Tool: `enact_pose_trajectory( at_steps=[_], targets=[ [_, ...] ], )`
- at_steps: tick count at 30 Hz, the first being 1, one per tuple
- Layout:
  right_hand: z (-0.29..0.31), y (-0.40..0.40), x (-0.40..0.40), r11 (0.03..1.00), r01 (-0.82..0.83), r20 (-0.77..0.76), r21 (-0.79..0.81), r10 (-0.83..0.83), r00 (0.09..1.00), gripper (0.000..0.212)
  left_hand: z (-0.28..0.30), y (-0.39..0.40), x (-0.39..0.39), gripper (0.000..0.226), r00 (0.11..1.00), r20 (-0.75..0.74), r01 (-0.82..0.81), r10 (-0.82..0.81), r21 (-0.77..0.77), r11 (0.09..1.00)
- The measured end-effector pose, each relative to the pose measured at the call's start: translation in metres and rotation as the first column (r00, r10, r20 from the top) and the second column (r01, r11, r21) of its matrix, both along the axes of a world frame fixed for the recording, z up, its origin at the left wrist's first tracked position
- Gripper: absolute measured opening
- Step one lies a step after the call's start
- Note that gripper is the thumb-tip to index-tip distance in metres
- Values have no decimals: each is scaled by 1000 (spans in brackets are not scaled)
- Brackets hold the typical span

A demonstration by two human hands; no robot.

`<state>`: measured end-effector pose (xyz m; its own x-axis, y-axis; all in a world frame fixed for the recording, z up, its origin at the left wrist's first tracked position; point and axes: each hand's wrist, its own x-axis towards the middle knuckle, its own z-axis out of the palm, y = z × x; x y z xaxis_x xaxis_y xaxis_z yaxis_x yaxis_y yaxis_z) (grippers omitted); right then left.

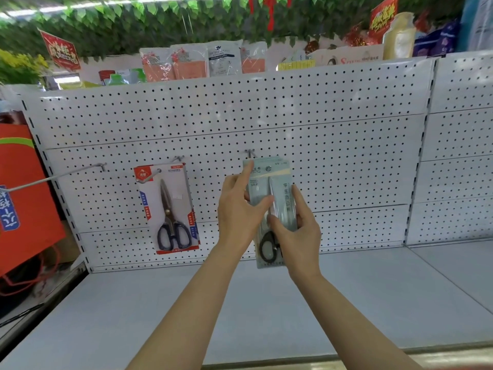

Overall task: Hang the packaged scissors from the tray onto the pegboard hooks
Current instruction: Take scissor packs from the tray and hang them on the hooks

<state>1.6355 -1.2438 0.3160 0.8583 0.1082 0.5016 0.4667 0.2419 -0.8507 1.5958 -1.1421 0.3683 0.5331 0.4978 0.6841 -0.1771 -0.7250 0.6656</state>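
Note:
A pale grey-green pack of black-handled scissors (pixel 277 193) is on the middle hook (pixel 250 153) of the white pegboard (pixel 333 116), the hook tip showing through its top hole. My left hand (pixel 240 209) holds the pack's left edge, index finger stretched up along it and thumb across the front. My right hand (pixel 296 222) grips its right side lower down, thumb on the front. A red-and-white pack of scissors (pixel 168 206) hangs from another hook (pixel 152 174) to the left. No tray is in view.
A long bare hook (pixel 53 177) sticks out at the far left, beside an orange sign (pixel 24 198). A white shelf (pixel 240 316) runs below the pegboard. Packaged goods stand on top of the board, under green leaf garlands.

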Motion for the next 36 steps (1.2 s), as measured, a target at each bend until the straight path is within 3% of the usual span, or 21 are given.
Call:
enact_pose_trajectory(
  at_steps=[12,16,18,21,23,26,30,36],
  targets=[
    [1,28,43,984,101,93,-149,-88,992,64,5,21,25,76,977,-154,-130,145,100,986],
    [1,10,53,941,222,256,-255,-156,954,63,1,21,14,78,965,-202,-130,166,182,975],
    [-1,-10,54,883,360,442,-301,-206,873,60,-4,17,5,77,957,-194,-156,216,284,946],
    [-4,-47,50,775,565,735,-282,-203,646,53,-9,2,-12,70,946,-163,-188,279,423,886],
    [-6,-74,43,730,633,834,-256,-164,526,49,-13,-13,-23,66,936,-160,-195,312,503,842],
    [-15,-116,25,701,671,876,-242,-139,461,45,-26,-43,-41,61,950,-98,-185,297,591,786],
    [-47,-175,-4,673,681,858,-289,-133,496,43,-69,-91,-61,54,972,-82,-116,219,643,757],
    [-133,-260,-33,595,665,750,-452,-150,644,45,-174,-171,-64,52,951,-285,63,120,559,827]
  ],
)
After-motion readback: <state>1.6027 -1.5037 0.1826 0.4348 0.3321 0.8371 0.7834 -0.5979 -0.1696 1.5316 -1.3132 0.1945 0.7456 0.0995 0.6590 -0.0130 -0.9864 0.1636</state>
